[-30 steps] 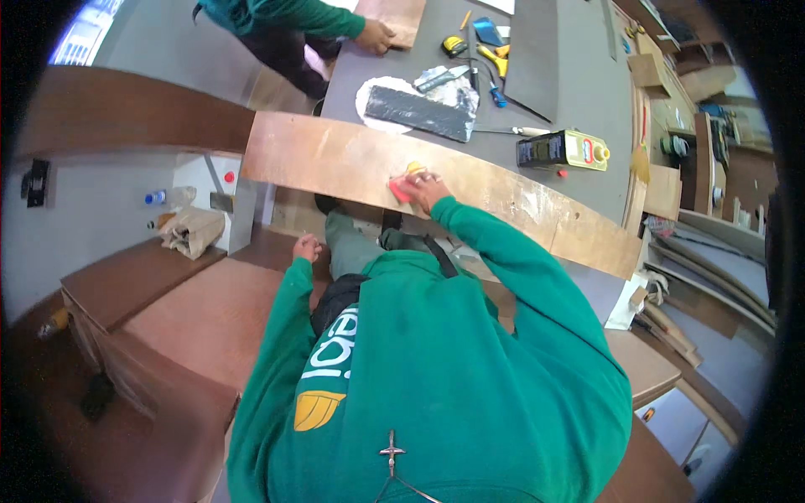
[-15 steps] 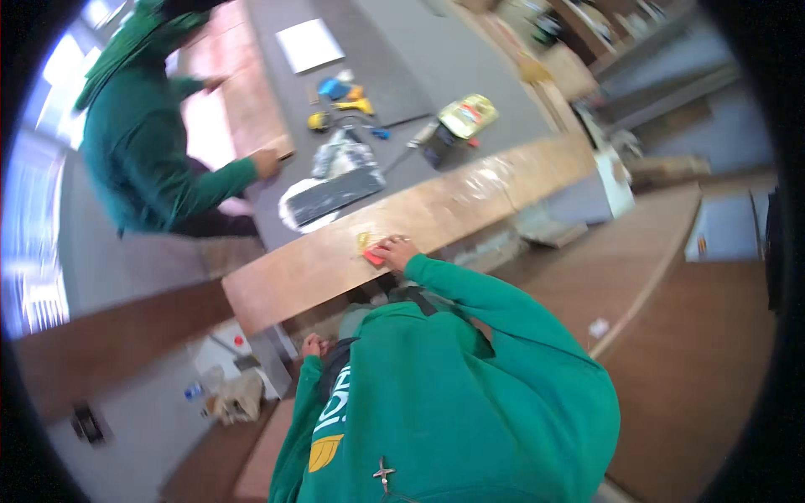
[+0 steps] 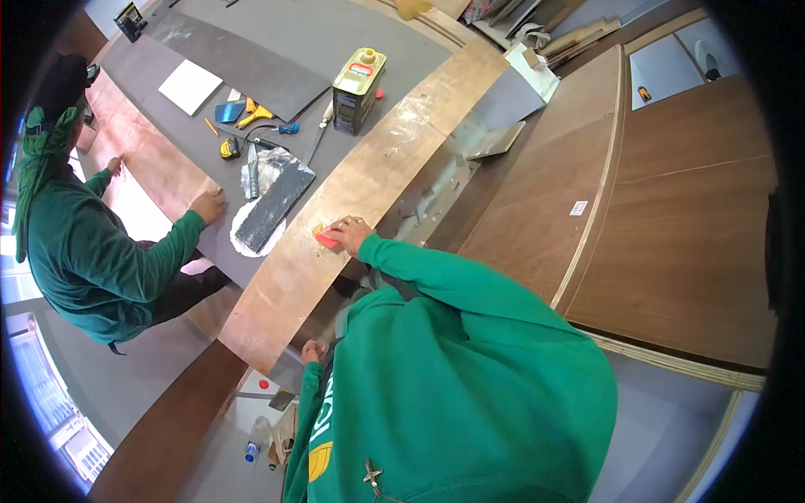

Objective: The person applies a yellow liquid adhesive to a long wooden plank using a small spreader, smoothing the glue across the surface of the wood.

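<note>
A long, thin strip of light-brown wood (image 3: 381,172) lies across the near side of the grey work table. My right hand (image 3: 350,233) presses a red-orange spreader (image 3: 328,240) onto its surface near the edge closest to me. A small smear of yellow glue (image 3: 318,230) shows beside the spreader. My left hand (image 3: 313,351) hangs low beside my body, near the strip's lower left part, its fingers curled in with nothing visible in them. Behind the strip, a dark flat block (image 3: 275,205) rests on a white-smeared sheet (image 3: 243,243).
A rectangular metal can (image 3: 359,90) stands behind the strip. Nearby lie a tape measure (image 3: 229,148), a blue-handled tool (image 3: 288,128), a yellow-handled tool (image 3: 256,116) and a white panel (image 3: 190,86). At left, a person in green (image 3: 101,243) handles another wooden board (image 3: 151,142).
My view has turned, so the strip now slants more steeply and the co-worker sits farther left. My right hand stays on the strip with the spreader.
</note>
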Motion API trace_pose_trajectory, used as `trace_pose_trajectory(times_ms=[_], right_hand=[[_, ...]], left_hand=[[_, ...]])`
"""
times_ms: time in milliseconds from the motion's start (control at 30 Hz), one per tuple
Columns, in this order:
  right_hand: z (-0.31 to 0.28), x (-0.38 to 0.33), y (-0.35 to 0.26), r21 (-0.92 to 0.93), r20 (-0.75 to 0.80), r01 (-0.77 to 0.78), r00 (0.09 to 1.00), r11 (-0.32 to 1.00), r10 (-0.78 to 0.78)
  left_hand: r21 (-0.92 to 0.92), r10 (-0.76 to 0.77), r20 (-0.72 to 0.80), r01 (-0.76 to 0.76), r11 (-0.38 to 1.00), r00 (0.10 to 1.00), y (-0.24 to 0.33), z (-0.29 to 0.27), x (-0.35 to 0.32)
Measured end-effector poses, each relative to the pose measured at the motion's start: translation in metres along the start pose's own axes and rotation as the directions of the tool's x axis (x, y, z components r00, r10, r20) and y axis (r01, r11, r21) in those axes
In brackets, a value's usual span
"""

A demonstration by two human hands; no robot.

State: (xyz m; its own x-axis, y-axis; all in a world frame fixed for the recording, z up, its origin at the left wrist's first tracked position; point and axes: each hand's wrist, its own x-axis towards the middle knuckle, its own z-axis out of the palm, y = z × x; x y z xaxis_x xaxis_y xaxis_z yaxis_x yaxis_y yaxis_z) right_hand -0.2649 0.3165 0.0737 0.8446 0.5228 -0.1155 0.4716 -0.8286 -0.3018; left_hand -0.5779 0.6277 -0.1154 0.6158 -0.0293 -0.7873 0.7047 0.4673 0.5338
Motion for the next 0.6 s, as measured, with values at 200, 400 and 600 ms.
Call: trace_pose_trajectory(times_ms=[200, 400, 600], right_hand=[[-0.003, 0.006, 0.001, 0.042, 0.003, -0.073, 0.997, 0.996, 0.073], [-0.012, 0.014, 0.028, 0.028, 0.005, -0.059, 0.998, 0.998, 0.059], [0.008, 0.031, 0.085, 0.166, -0.21, 0.19, 0.966, 0.968, -0.153]], left_hand=[[0.591, 0.162, 0.091, -0.184, 0.786, 0.983, 0.009, 0.007, -0.014], [0.516, 0.061, 0.151, -0.132, 0.846, 0.987, 0.007, 0.009, 0.013], [0.743, -0.103, 0.242, -0.116, 0.66, 0.965, 0.107, 0.126, -0.043]])
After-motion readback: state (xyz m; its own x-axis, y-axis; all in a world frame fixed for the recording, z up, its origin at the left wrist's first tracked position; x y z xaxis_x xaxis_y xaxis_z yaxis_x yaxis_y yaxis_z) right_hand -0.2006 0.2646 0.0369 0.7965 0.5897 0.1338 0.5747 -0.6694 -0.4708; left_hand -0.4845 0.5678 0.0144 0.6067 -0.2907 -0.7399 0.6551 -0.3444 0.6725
